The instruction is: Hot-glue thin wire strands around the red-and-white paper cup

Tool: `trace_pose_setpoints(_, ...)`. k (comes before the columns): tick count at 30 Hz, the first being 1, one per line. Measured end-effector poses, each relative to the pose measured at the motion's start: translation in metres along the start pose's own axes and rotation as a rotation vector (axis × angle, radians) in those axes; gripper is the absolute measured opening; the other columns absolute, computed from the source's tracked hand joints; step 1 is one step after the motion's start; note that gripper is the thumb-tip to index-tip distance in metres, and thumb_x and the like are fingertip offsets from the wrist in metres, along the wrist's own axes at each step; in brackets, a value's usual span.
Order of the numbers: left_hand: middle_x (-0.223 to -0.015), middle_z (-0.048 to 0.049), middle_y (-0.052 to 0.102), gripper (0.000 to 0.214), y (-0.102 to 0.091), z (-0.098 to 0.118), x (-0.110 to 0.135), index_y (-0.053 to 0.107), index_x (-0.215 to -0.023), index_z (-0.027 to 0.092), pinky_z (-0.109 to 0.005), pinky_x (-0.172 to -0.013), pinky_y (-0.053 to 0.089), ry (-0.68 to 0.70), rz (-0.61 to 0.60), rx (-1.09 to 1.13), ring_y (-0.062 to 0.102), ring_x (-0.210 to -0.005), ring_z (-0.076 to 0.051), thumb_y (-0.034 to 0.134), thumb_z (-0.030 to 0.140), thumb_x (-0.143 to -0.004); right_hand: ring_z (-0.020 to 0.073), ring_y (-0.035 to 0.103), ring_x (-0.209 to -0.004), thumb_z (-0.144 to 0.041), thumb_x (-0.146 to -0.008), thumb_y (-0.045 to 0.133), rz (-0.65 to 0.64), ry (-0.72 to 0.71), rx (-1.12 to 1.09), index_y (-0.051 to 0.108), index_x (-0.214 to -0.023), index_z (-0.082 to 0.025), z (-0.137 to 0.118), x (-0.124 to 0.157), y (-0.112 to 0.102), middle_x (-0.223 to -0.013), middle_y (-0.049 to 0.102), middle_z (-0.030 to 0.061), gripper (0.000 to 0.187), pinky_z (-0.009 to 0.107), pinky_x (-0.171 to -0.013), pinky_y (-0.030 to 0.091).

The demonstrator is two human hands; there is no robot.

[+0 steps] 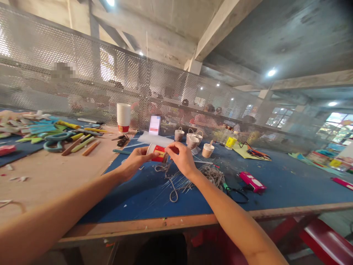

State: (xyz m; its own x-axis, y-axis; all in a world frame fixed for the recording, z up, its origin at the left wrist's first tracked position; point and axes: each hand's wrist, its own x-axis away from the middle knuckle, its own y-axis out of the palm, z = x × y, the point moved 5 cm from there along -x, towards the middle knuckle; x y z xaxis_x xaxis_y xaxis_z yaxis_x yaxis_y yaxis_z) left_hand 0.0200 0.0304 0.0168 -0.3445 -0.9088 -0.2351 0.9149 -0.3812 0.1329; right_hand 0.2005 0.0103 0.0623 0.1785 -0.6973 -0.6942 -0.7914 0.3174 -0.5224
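Observation:
My left hand (pixel 137 159) is wrapped round a red and white paper cup (pixel 158 153), which lies tilted on its side above the blue table mat. At the cup's right end, my right hand (pixel 180 156) has thumb and fingers pinched together on a grey-brown cord (pixel 166 159). The cord hangs from the cup end and loops down onto the mat. Close to my right wrist lies a tangled heap of the same cord (pixel 212 176), with thin clear sticks beside it. The exact spot where my right fingertips grip is partly hidden.
Behind my hands stand several small cord-covered cups with handles (pixel 179 134) and a small cup (pixel 207 150). A paper cup stack (pixel 123 117) is at back left, near scissors (pixel 56 141). A pink box (pixel 252 182) lies right. A perforated metal screen (pixel 154 84) closes the back.

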Motion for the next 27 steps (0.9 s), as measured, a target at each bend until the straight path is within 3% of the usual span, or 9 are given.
trace_pose_setpoints(27, -0.101, -0.0107, 0.084, 0.037, 0.0038, 0.0027, 0.0028, 0.083, -0.109, 0.018, -0.039, -0.09, 0.054, 0.003, -0.065, 0.001, 0.077, -0.089, -0.028, 0.086, 0.038, -0.078, 0.0165, 0.072, -0.072, -0.032, -0.093, 0.07, 0.017, 0.094, -0.024, 0.072, -0.083, -0.023, 0.0031, 0.0003, -0.0052, -0.077, 0.076, -0.0002, 0.014, 0.025, -0.067, 0.052)
